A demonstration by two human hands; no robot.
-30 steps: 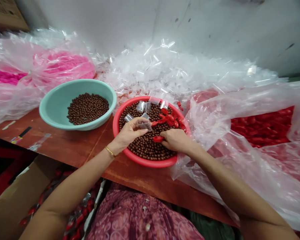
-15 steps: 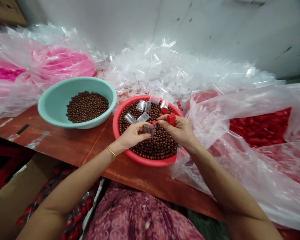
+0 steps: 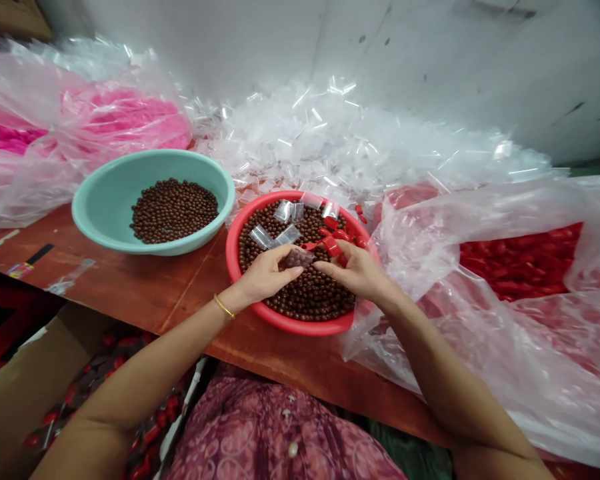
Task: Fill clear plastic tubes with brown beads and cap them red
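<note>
My left hand (image 3: 263, 275) pinches a small clear packet (image 3: 297, 258) with brown balls in it, over the red bowl (image 3: 285, 320) of small brown balls. My right hand (image 3: 359, 269) meets it from the right, fingers closed on the packet's other side, with a red plastic scoop (image 3: 331, 246) tucked against its fingers. Several empty clear packets (image 3: 280, 233) and red plastic pieces (image 3: 340, 230) lie on the balls at the bowl's far side.
A teal bowl (image 3: 105, 213) of brown balls stands to the left on the wooden table (image 3: 145, 293). Behind lies a heap of clear packets (image 3: 340, 147). A bag of pink parts (image 3: 95, 133) is far left; a bag of red parts (image 3: 520, 260) is right. A cardboard box (image 3: 25, 407) sits below.
My right hand rose from the balls with the red scoop, met the packet in my left hand, and now grips the packet with the scoop lowered against its fingers.
</note>
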